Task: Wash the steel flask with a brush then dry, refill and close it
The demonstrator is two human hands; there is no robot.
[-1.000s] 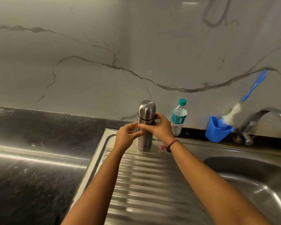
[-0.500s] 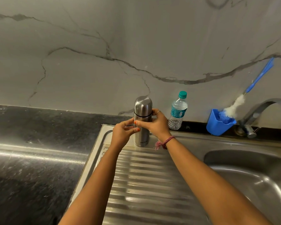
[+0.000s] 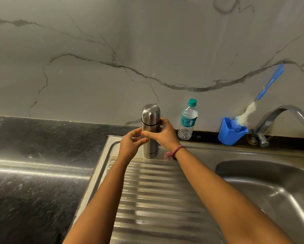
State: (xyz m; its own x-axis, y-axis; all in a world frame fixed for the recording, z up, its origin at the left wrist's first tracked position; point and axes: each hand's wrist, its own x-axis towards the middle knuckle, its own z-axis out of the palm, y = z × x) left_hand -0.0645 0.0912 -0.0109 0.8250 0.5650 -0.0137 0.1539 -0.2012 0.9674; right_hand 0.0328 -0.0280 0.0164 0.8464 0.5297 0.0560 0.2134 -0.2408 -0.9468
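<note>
The steel flask [image 3: 150, 131] stands upright at the far edge of the ribbed steel draining board [image 3: 158, 194], just left of the sink basin [image 3: 270, 187] and close to the marble-patterned wall behind. The right hand [image 3: 162, 133] wraps round the flask's body just under the cap seam, thumb across the front and fingers curled behind, so it has a real grip. The left hand [image 3: 131, 144] is at the flask's left side with fingers loosely bent and the fingertips touching the metal; whether it is gripping or only steadying I cannot tell. The likeliest trouble, as I judge it, is a slip or a topple: polished steel gives little purchase, the flask is tall and narrow, and its base sits right where the flat rim meets the ridges, so a careless lift or twist could tip it toward the plastic water bottle [image 3: 187, 120] standing just to its right. If the cap is tight, twisting with only one firm hand could spin the whole flask instead of opening it. The flask itself is a slim brushed-steel cylinder with a domed cap, a dark seam ring below it, and small lettering low on the body. The blue-handled bottle brush [image 3: 253, 107] leans in a blue holder [image 3: 231, 132] far right, near the tap [image 3: 277, 118], untouched.
</note>
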